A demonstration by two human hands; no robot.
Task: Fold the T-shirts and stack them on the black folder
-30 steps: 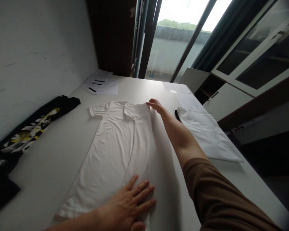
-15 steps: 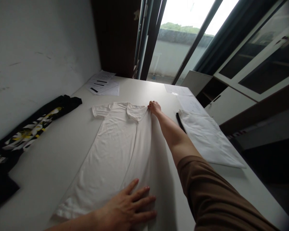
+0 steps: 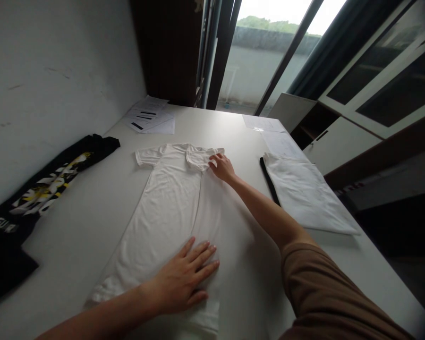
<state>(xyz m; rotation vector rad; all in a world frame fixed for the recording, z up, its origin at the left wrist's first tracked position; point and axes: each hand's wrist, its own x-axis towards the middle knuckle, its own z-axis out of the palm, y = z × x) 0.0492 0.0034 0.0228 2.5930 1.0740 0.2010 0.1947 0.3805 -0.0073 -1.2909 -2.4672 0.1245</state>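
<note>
A white short-sleeved T-shirt [image 3: 163, 208] lies lengthwise on the table, its right side turned over toward the middle so that a long edge runs down the body. One sleeve sticks out at the far left, while the other lies folded inward at the far right. My left hand [image 3: 184, 276] rests on the lower part of the shirt, palm down, fingers stretched and spread. At the folded-in sleeve, my right hand [image 3: 222, 166] has its fingers bent and closed on the cloth.
On the white table [image 3: 81, 245], a black printed garment [image 3: 46, 193] lies along the left wall. A folded white garment [image 3: 308, 193] with a dark edge is at right. Paper sheets [image 3: 152, 118] lie at the far left corner, with more sheets [image 3: 283, 141] at the far right.
My right hand has moved slightly left, bringing the shirt's right edge and sleeve down flat over the body. My left hand has slid a little farther up the shirt, still spread.
</note>
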